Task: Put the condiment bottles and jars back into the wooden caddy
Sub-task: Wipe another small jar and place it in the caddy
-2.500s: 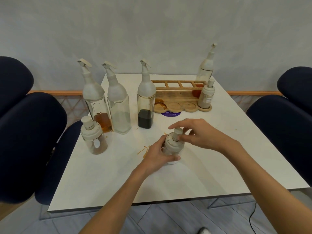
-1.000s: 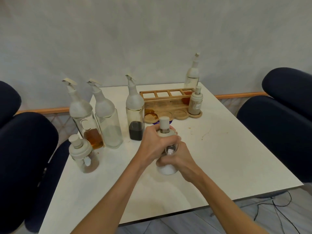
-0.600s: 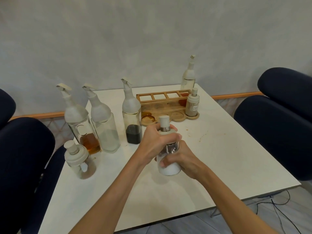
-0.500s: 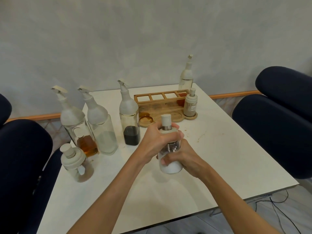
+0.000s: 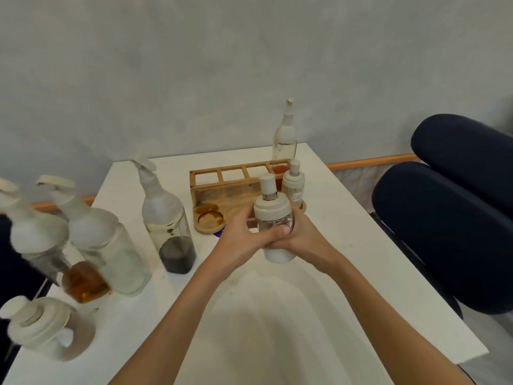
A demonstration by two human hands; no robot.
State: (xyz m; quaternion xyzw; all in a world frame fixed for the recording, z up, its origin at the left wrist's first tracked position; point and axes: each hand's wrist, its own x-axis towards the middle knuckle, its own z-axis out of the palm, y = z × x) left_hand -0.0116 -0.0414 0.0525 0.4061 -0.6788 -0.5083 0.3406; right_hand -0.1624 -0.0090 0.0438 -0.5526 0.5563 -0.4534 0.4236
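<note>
Both hands lift a jar in front of the caddy.

The left hand (image 5: 240, 240) and right hand (image 5: 304, 240) have their fingers wrapped around the white-lidded jar (image 5: 273, 220), raised above the desk (image 5: 277, 315) just before the wooden caddy (image 5: 222, 190), which holds 1 small jar (image 5: 293, 183).

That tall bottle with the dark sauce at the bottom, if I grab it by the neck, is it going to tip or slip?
The dark sauce bottle is tall on a small base, so a sideways push would probably tip it. Its liquid fills only the bottom, so it is likely light and steadier than it looks. The body looks like glass: probably slick and breakable.
</note>
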